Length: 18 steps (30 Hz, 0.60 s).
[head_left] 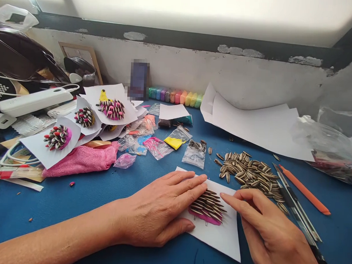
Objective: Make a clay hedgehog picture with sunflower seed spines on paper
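My left hand (164, 208) lies flat across the left side of a white paper sheet (228, 241), fingers stretched out and holding nothing. Its fingertips rest against a magenta clay shape (207, 218) stuck full of striped sunflower seeds (209, 202) in slanting rows. Small pen-drawn legs show below the clay. From the right, my right hand (267, 227) reaches over the sheet, its index finger extended to the upper right edge of the seed rows. The other fingers are bent, and I see nothing held in them. A loose pile of sunflower seeds (252, 171) lies just beyond it.
Pens (298, 209) and an orange stick (305, 188) lie at right. Behind are small bags of clay (175, 139), a row of coloured clay (175, 96) and blank paper (251, 123). At left, finished seed figures (111, 108) sit near a pink cloth (82, 159) and a white power strip (35, 100).
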Each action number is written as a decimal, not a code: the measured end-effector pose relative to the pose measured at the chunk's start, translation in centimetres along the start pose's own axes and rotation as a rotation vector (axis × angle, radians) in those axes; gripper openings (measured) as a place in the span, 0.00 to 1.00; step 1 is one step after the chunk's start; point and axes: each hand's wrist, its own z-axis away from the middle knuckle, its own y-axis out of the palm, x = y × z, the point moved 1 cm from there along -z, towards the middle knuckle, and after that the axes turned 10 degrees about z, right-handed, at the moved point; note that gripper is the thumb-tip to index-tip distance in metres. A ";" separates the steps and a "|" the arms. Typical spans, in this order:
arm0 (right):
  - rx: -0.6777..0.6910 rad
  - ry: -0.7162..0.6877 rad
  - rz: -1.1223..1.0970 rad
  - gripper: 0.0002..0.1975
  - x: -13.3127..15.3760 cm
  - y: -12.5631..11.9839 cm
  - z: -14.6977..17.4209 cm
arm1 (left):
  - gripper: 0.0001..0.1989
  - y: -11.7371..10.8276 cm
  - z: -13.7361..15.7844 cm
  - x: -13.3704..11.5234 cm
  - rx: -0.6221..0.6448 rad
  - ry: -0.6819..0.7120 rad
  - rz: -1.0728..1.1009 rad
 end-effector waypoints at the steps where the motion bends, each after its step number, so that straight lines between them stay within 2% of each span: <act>1: 0.009 -0.008 0.009 0.20 0.0 0.1 0.0 | 0.37 0.0 0.0 0.0 -0.001 0.001 0.001; 13: 0.049 -0.047 0.071 0.20 0.1 0.4 0.2 | 0.35 0.0 -0.1 0.1 0.016 -0.010 -0.015; 18: -0.097 0.055 0.112 0.15 -0.5 -1.0 -0.6 | 0.35 0.0 -0.1 0.1 0.005 0.007 -0.022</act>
